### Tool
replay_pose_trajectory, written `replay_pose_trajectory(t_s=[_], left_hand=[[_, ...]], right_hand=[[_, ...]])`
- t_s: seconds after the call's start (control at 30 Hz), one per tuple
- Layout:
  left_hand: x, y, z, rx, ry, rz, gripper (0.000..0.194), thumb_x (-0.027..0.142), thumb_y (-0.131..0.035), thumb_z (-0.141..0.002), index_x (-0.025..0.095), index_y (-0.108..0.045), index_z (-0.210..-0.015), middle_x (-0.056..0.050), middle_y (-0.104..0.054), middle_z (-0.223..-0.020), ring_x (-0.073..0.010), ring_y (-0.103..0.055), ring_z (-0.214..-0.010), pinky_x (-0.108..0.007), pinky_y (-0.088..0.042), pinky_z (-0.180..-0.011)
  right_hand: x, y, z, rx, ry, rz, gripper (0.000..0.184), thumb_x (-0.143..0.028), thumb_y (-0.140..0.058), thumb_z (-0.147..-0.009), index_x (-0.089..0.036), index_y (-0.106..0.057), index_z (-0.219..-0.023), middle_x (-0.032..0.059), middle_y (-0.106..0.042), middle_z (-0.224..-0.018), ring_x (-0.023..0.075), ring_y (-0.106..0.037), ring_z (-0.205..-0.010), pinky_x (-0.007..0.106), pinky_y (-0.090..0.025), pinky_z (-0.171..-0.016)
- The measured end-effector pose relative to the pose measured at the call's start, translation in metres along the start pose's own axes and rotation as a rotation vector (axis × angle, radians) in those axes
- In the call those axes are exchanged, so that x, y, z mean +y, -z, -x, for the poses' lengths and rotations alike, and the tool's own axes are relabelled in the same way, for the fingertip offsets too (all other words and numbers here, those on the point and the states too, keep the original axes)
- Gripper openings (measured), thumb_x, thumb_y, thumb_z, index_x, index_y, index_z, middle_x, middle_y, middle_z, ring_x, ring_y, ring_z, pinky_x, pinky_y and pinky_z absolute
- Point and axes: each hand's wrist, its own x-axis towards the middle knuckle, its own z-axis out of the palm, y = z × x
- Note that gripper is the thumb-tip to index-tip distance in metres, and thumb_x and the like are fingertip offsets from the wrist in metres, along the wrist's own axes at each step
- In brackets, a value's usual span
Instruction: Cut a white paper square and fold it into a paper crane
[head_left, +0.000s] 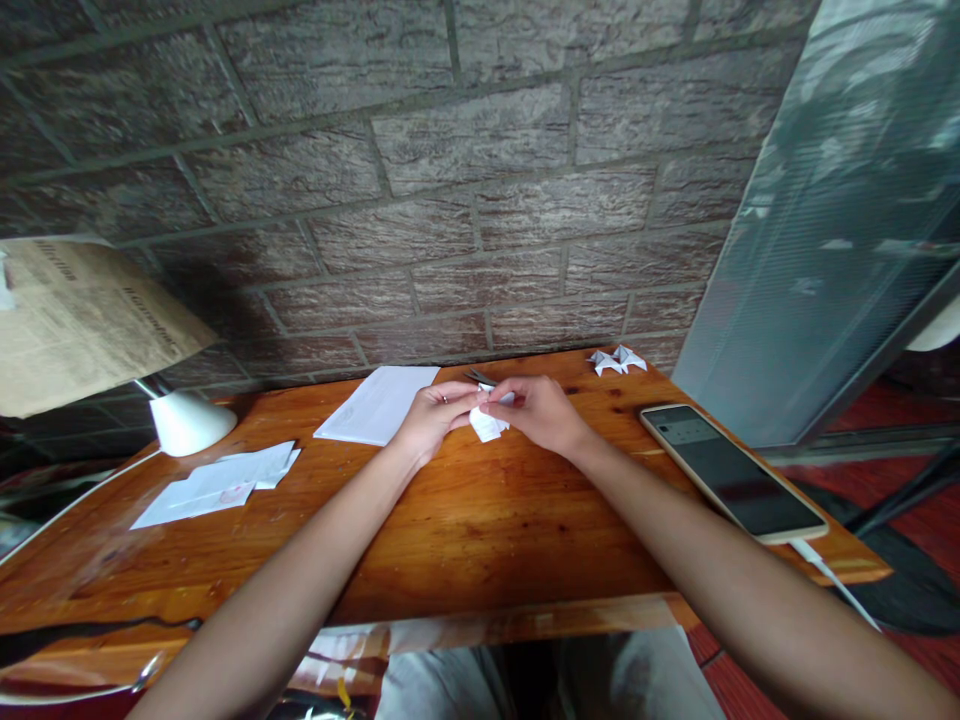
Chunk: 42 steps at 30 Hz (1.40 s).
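Observation:
My left hand (435, 415) and my right hand (540, 412) meet above the far middle of a wooden table (465, 520). Both pinch a small folded piece of white paper (487, 425) between their fingertips, its lower corner hanging toward the tabletop. The fingers of each hand are curled and pressed together on the paper. Just behind the hands lies a dark thin object (477, 377), perhaps scissors, mostly hidden.
A white sheet (375, 405) lies left of the hands, and more white papers (217, 482) lie further left near a white lamp base (191, 420). Folded paper shapes (616, 360) sit at the far right corner. A phone (731, 470) with a cable lies on the right. A brick wall stands behind.

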Motion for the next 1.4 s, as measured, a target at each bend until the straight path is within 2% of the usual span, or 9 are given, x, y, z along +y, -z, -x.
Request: replay_pose_trajectory(t_s=[0.27,0.73,1.1,1.4], left_hand=[[0.000,0.000,0.000,-0.006,0.001,-0.008,0.037,0.036,-0.087,-0.055,0.015,-0.074,-0.084,-0.006,-0.074,-0.086,-0.0172,-0.068,-0.079,-0.038,-0.053,-0.085],[0.000,0.000,0.000,0.001,-0.024,0.025,0.033,0.034,-0.086,-0.058,0.015,-0.073,-0.082,-0.004,-0.073,-0.084,-0.0154,-0.067,-0.078,-0.034,-0.055,-0.081],[-0.003,-0.001,-0.002,-0.028,-0.094,-0.044,0.035,0.040,-0.082,-0.064,0.016,-0.074,-0.089,-0.005,-0.074,-0.090,-0.0159,-0.067,-0.081,-0.032,-0.053,-0.081],[0.002,-0.005,0.001,-0.070,-0.181,-0.201,0.035,0.032,-0.085,-0.059,0.015,-0.074,-0.088,-0.006,-0.076,-0.090,-0.0200,-0.069,-0.084,-0.034,-0.051,-0.085]], right_hand=[[0.001,0.000,0.000,-0.007,-0.028,-0.042,0.019,-0.038,-0.073,-0.076,-0.020,-0.077,-0.081,0.0038,-0.075,-0.078,0.0181,-0.066,-0.069,0.028,-0.049,-0.067],[-0.007,0.000,0.001,0.009,-0.045,0.034,0.019,-0.036,-0.070,-0.078,-0.018,-0.076,-0.080,0.0021,-0.073,-0.071,0.0138,-0.062,-0.062,0.023,-0.044,-0.060],[-0.009,0.002,0.002,0.036,-0.031,0.033,0.015,-0.033,-0.070,-0.078,-0.019,-0.075,-0.077,0.0017,-0.074,-0.074,0.0139,-0.061,-0.063,0.024,-0.043,-0.063],[0.008,0.002,-0.005,0.076,-0.078,-0.153,0.026,-0.041,-0.065,-0.079,-0.017,-0.073,-0.081,0.0038,-0.072,-0.078,0.0155,-0.060,-0.067,0.026,-0.045,-0.064]])
